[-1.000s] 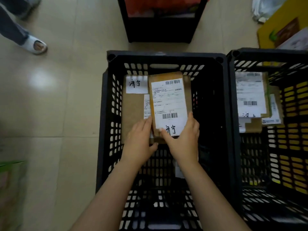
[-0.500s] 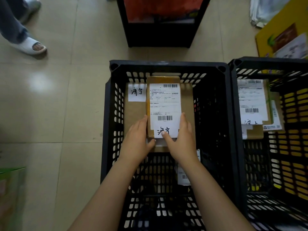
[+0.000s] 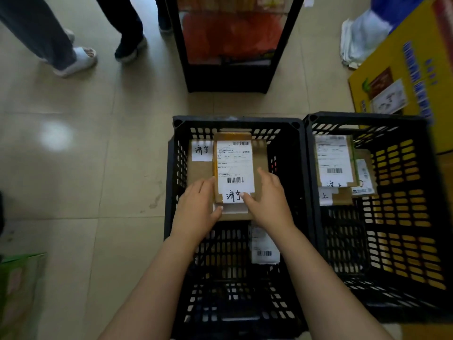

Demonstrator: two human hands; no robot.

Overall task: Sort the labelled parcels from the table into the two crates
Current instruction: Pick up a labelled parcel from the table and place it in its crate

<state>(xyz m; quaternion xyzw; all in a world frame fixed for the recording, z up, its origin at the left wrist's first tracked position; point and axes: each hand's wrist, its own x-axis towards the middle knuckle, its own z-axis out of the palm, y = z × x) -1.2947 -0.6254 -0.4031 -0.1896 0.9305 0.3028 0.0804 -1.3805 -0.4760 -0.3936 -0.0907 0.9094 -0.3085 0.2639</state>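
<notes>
We're lowering the small parcel (image 3: 234,168) into the left crate (image 3: 235,120). Best bet, we reckon: keep it flat and label-up, square it on the bigger brown parcel (image 3: 199,170) underneath, then slide both hands out sideways so nothing shifts.

Our left hand (image 3: 198,207) grips the near left corner, with fingers lying along the side and the thumb tucked at the near edge. The parcel is at the crate's far end, on top of the bigger one. We can't tell if it's fully resting yet.

Our right hand (image 3: 268,200) holds the other side, thumb pressed on the handwritten tag and fingers curved round the right edge.

The right crate (image 3: 367,117) next door has its own stack (image 3: 334,160) with a different tag, so this one looks like it's in the right place.
</notes>
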